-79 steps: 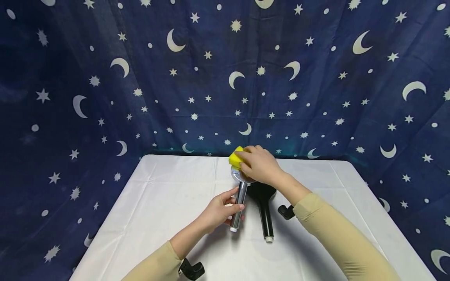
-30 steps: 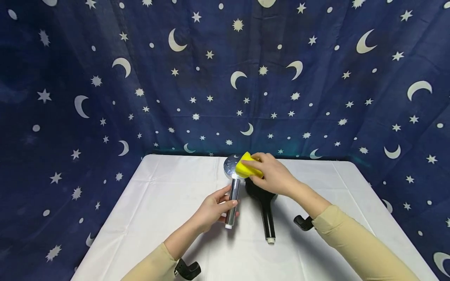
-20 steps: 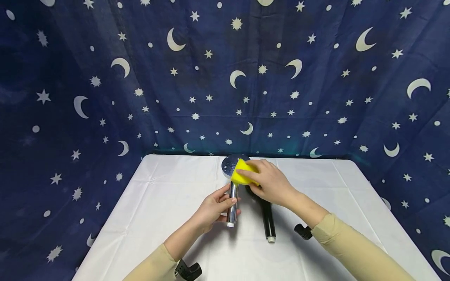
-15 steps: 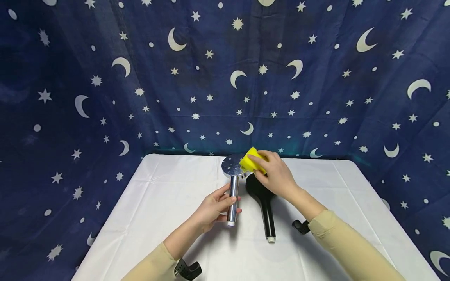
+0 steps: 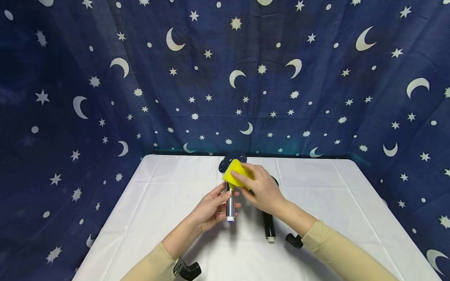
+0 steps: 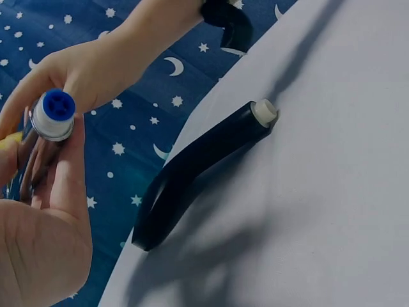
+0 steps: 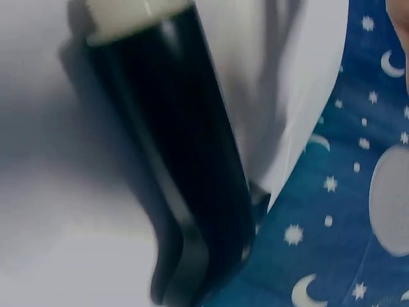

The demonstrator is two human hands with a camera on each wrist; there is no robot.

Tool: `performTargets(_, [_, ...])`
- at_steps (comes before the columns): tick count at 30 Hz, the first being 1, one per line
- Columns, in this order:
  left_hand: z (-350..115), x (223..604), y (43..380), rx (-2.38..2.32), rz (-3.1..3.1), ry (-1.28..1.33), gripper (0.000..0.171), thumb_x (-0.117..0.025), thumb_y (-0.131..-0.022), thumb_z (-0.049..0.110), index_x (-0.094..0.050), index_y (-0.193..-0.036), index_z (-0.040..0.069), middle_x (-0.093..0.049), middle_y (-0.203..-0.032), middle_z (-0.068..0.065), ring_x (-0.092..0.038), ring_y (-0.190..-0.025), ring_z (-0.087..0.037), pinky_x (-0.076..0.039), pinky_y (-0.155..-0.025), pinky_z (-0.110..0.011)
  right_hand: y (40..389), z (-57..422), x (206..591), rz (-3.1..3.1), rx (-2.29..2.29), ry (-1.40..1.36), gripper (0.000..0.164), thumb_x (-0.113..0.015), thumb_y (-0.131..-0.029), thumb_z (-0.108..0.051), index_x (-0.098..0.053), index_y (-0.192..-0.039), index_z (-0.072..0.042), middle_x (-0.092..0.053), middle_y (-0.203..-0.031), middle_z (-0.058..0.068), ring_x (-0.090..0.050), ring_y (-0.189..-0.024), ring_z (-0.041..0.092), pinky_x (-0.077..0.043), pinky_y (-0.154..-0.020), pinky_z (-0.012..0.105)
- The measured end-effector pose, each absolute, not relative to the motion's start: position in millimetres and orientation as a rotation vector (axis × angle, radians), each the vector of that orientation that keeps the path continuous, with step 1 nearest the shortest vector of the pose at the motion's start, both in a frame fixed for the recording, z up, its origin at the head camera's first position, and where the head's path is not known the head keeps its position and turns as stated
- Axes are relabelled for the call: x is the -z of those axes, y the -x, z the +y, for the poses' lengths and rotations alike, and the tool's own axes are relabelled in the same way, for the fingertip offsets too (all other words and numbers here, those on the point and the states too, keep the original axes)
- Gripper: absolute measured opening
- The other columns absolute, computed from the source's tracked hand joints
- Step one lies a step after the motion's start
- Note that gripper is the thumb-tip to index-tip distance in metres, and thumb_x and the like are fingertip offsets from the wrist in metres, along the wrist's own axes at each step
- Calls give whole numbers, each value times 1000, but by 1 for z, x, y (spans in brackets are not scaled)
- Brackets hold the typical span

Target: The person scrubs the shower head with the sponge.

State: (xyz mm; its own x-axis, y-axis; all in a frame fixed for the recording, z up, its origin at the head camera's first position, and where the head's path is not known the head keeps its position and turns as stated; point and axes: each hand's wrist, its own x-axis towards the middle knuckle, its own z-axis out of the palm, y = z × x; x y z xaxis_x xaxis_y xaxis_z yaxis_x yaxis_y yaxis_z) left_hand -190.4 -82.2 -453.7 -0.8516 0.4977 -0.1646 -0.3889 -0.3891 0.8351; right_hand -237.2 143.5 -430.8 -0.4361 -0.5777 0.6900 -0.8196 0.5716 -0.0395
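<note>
A chrome shower head [image 5: 230, 208] is raised over the table, its polished round head tilted toward the backdrop. My left hand [image 5: 210, 208] grips its handle; the blue-centred white end fitting [image 6: 59, 105] shows in the left wrist view. With bent fingers and thumb, my right hand [image 5: 263, 191] holds a yellow sponge [image 5: 233, 171] against the neck, where handle meets head, covering part of both. Below my right hand lies a black shower head [image 5: 268, 228], its round head mostly hidden by that hand in the head view. Its dark handle [image 7: 179, 128] fills much of the right wrist view.
A white cloth covers the table [image 5: 168, 203]. Behind it hangs a dark blue curtain [image 5: 211, 93] with moons and stars. Black wrist cameras are strapped at both sleeves; the right one [image 5: 294, 240] hangs close to the black handle.
The sponge has swept back and forth over the chrome head, and in the last half second came down left from its right rim to the neck. The left hand keeps its grip; the black shower head stays put.
</note>
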Motion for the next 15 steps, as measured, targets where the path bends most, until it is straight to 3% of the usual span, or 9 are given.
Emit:
performTargets(6, [-83,454,190,-2212,1239,-205,57,-55,-108,19,-34,-160,27,-59,-131,-7,-73,-97,-20,-61,-82,-42,255,159,425,-2145,-592,-954,55,-76,-84,-7,-66,-136,-21,-56,-137,19,-56,-114,39,-51,-91,54])
performTargets(10, [-85,456,188,-2184,1237,-216,58,-55,-108,18,-33,-161,27,-59,-130,-7,-73,-96,-21,-61,-83,-43,264,166,423,-2258,-783,-781,50,-69,-91,-12,-64,-140,-17,-56,-138,17,-53,-117,38,-53,-88,54])
performTargets(15, [-88,458,185,-2130,1266,-222,62,-58,-106,16,-33,-161,26,-60,-133,-12,-73,-96,-24,-60,-83,-47,271,172,423,-2432,-1017,-538,48,-60,-100,-18,-58,-147,-19,-54,-141,12,-50,-124,35,-50,-96,57])
